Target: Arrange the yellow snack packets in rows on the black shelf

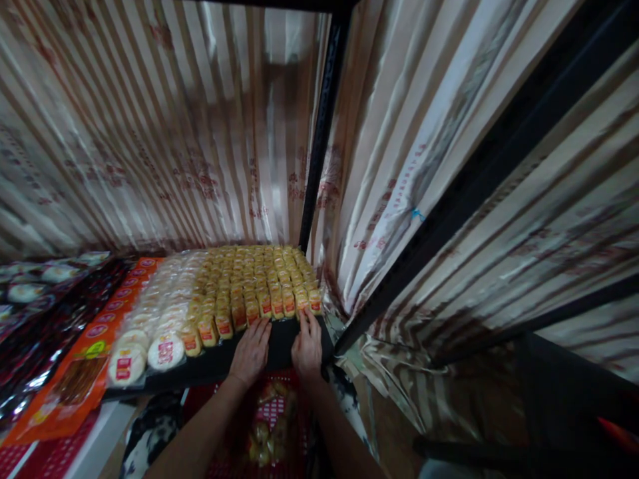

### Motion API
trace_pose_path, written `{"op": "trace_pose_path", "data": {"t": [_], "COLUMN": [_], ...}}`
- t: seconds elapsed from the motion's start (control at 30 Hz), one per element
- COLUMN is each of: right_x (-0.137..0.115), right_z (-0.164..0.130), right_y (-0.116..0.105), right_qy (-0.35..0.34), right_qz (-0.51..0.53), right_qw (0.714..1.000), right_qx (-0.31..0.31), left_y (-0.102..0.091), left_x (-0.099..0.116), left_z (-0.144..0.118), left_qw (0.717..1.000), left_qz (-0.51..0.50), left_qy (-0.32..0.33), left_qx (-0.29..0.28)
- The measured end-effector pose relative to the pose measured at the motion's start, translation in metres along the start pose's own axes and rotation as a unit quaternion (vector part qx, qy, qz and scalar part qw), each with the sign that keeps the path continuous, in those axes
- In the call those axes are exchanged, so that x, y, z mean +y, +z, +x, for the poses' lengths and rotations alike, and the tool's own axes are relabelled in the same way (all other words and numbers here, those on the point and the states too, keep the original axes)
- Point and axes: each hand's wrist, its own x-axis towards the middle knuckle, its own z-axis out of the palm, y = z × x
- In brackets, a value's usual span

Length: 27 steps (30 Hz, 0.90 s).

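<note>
Nearest, below the forearms, a red basket (272,426) with some wrapped pieces inside, dim and hard to read. Above it, both hands flat on the dark shelf (210,366): left hand (251,351) and right hand (307,346) side by side, fingers loosely spread, holding nothing. Right fingertips touching the front row of small yellow packets (259,279); left fingertips just short of it. Rows running away from the hands toward the striped curtain (150,133). Further left, round white packets (150,332), then an orange packet (74,379).
</note>
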Motion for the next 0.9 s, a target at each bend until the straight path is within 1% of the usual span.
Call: {"op": "trace_pose_path", "data": {"t": [0.1,0.2,0.3,0.33,0.4,0.47,0.5,0.6,0.7,0.73,0.8,0.9], "right_x": [0.0,-0.001,-0.003,-0.004,-0.01,-0.02,-0.027,-0.047,-0.059,-0.061,-0.059,-0.051], "right_z": [-0.001,-0.001,0.0,0.0,-0.005,-0.016,-0.025,-0.06,-0.104,-0.119,-0.145,-0.172], "right_y": [0.001,0.001,-0.006,-0.009,-0.018,-0.025,-0.028,-0.028,-0.013,-0.006,0.013,0.039], "right_qy": [-0.004,0.002,-0.001,-0.011,-0.037,-0.053,-0.052,-0.011,0.065,0.091,0.135,0.188], "right_qz": [0.004,0.006,0.029,0.041,0.072,0.113,0.136,0.184,0.197,0.198,0.186,0.108], "right_qw": [1.0,1.0,0.999,0.999,0.997,0.991,0.988,0.978,0.966,0.96,0.947,0.929], "right_qx": [0.0,0.015,0.028,0.024,-0.004,-0.044,-0.06,-0.102,-0.156,-0.178,-0.225,-0.299], "left_y": [0.0,-0.001,-0.006,-0.008,-0.015,-0.02,-0.022,-0.022,-0.017,-0.015,-0.009,0.004], "left_x": [0.001,0.0,-0.001,-0.001,0.004,0.013,0.02,0.044,0.061,0.062,0.057,0.038], "left_z": [-0.001,-0.001,0.002,0.003,0.002,-0.007,-0.016,-0.058,-0.105,-0.118,-0.139,-0.156], "left_qw": [1.0,1.0,1.0,1.0,0.999,0.997,0.995,0.982,0.96,0.951,0.931,0.893], "left_qz": [-0.006,-0.001,-0.011,-0.019,-0.043,-0.077,-0.101,-0.173,-0.216,-0.223,-0.227,-0.186], "left_qy": [0.0,0.008,0.016,0.017,0.01,-0.004,-0.008,-0.04,-0.132,-0.16,-0.196,-0.234], "left_qx": [-0.007,-0.008,-0.006,-0.004,0.005,0.007,-0.002,-0.057,-0.117,-0.14,-0.206,-0.336]}}
